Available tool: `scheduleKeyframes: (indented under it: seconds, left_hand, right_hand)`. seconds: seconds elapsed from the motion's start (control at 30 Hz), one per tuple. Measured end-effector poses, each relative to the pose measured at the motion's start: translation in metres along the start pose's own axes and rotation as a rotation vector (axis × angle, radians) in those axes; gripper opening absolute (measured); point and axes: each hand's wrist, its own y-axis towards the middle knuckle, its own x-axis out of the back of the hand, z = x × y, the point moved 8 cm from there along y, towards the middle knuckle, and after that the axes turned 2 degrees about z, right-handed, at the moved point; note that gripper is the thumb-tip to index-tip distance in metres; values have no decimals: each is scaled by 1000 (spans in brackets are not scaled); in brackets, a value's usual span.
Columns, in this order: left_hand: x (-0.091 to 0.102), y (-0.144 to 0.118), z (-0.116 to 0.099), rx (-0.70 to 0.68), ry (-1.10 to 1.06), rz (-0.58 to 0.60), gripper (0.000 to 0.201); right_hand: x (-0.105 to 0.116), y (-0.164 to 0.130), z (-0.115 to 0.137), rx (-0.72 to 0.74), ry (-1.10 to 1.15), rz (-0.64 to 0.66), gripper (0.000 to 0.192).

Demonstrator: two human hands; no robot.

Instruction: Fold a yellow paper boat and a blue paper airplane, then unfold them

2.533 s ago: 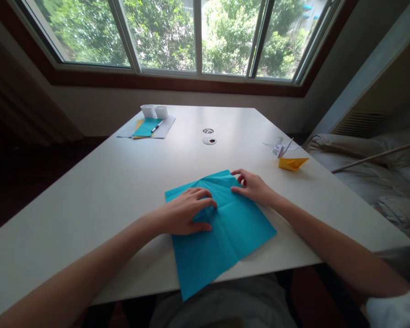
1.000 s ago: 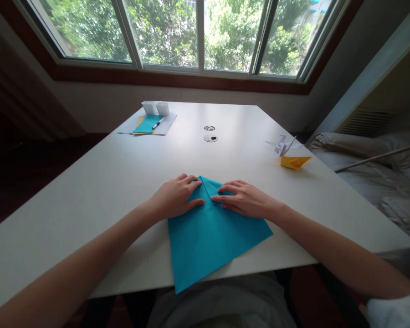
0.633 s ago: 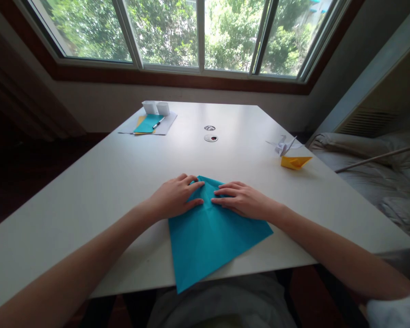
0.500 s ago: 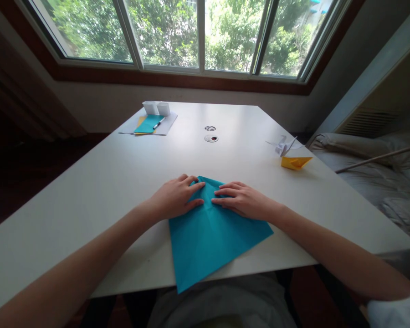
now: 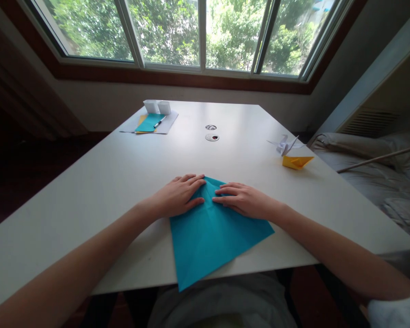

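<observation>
A sheet of blue origami paper (image 5: 218, 243) lies at the near edge of the white table, creased, with its far part folded and its near corner jutting past the edge. My left hand (image 5: 181, 195) rests on the paper's upper left, fingers stretched out over the folded part near the tip. On the upper right of the sheet lies my right hand (image 5: 242, 198), its fingers extended and pointing left toward the centre crease. Both palms face down, and a narrow strip of paper shows between the fingertips. What lies beneath the fingers is hidden.
On the right of the table (image 5: 123, 182) stand a white paper crane (image 5: 284, 146) and a yellow paper boat (image 5: 296, 162). Far left, a pen (image 5: 159, 122) lies on blue paper (image 5: 148, 123) beside two white containers (image 5: 164, 108). Round cable holes (image 5: 212, 137) sit in the middle.
The fingers of my left hand have shifted slightly right, toward the paper's far tip, and lie flatter. My right hand and the sheet stay nearly as they were.
</observation>
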Motion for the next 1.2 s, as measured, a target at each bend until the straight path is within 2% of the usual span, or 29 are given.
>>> scheduleKeyframes:
  seconds: [0.7,0.87,1.0,1.2]
  left_hand:
    - [-7,-2,1,-14,-29,61,59]
    - [-5,-2,0,-24,-10,56,59]
    - [-4,-2,0,-30,4,50,59]
    - [-4,-2,-1,-37,-2,36,58]
  right_hand:
    - [4,5,0,-37,106,-22,31]
    - [5,13,-13,-193,119,-75,32]
    - [-1,19,-29,-339,-27,-34,40]
    - [-6,20,-33,-353,-101,27,43]
